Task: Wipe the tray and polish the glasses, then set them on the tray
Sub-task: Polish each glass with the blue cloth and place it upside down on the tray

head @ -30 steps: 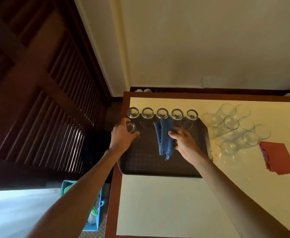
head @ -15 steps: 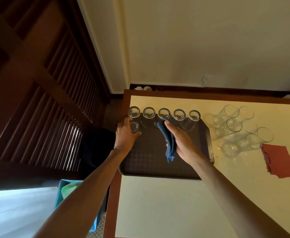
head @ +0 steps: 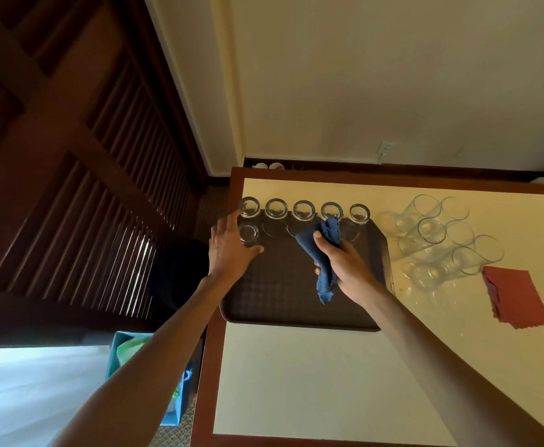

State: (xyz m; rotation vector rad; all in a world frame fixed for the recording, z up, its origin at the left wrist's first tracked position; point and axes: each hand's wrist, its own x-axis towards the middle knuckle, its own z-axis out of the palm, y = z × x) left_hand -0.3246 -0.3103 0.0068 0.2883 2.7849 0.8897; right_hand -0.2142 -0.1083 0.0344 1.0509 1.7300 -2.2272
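Head view: the dark tray (head: 283, 304) lies at the table's (head: 296, 382) left side; five inverted glasses (head: 302, 210) line its far edge, and a sixth glass (head: 248, 234) starts a second row at far left; the left hand (head: 230, 250) rests beside it, fingers spread, apparently letting go; the right hand (head: 344, 262) is closed around a blue cloth (head: 323, 279) above the tray; a cluster of unpolished glasses (head: 438, 240) waits right of the tray, near a red cloth (head: 515, 298); judged roughly one third complete.
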